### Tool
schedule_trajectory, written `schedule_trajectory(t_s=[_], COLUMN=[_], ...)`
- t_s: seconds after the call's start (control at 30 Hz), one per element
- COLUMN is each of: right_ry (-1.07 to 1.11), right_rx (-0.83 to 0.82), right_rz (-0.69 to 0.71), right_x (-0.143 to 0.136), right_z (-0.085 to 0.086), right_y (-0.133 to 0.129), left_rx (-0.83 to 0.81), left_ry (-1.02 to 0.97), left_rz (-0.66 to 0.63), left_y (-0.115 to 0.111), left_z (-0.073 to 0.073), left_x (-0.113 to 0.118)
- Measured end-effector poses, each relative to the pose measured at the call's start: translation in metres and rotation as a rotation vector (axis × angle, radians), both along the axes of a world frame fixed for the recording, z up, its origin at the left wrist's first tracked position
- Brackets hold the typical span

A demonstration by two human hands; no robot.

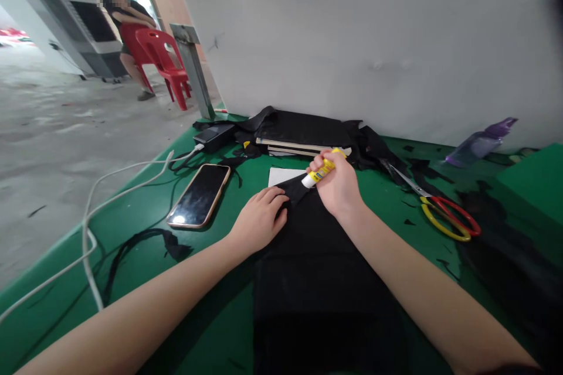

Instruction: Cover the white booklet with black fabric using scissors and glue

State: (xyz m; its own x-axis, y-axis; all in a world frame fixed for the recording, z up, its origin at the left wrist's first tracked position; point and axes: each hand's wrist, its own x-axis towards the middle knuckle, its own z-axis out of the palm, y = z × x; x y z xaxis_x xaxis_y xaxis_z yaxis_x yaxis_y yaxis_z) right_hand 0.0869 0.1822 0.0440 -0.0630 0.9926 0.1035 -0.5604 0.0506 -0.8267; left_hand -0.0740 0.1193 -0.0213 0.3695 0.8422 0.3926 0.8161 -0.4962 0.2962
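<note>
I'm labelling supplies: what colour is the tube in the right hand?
The tube is mostly yellow, white at one end; head view.

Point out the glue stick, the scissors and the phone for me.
Glue stick (321, 172): head view, on the tube's labelled side.
Scissors (423, 191): head view, on the metal just above the handles.
Phone (200, 195): head view, mid-screen.

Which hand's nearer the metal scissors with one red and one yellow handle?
Right. The right hand, gripping the yellow and white glue stick, is left of the scissors, not touching them; the left hand, on the black fabric, is farther left.
</note>
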Motion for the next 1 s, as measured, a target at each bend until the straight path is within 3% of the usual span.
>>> schedule_trajectory(t_s=[0.27,0.5,0.67,1.0], right_ry=[-0.043,-0.02,-0.141,-0.289], right_rx=[-0.155,0.032,0.138,0.186], right_rz=[0.042,0.076,0.086,0.259], right_x=[-0.044,-0.039,-0.031,-0.042], right_z=[-0.017,-0.028,-0.03,-0.05], right_y=[0.039,0.046,0.038,0.035], left_rx=[-0.071,-0.034,-0.015,0.001], left_ry=[-0.054,-0.027,-0.016,-0.035], left_rz=[0.043,0.059,0.071,0.059], left_y=[0.012,0.011,0.011,0.012], left_z=[-0.014,-0.009,-0.006,-0.006], left_x=[-0.014,-0.014,-0.012,-0.011])
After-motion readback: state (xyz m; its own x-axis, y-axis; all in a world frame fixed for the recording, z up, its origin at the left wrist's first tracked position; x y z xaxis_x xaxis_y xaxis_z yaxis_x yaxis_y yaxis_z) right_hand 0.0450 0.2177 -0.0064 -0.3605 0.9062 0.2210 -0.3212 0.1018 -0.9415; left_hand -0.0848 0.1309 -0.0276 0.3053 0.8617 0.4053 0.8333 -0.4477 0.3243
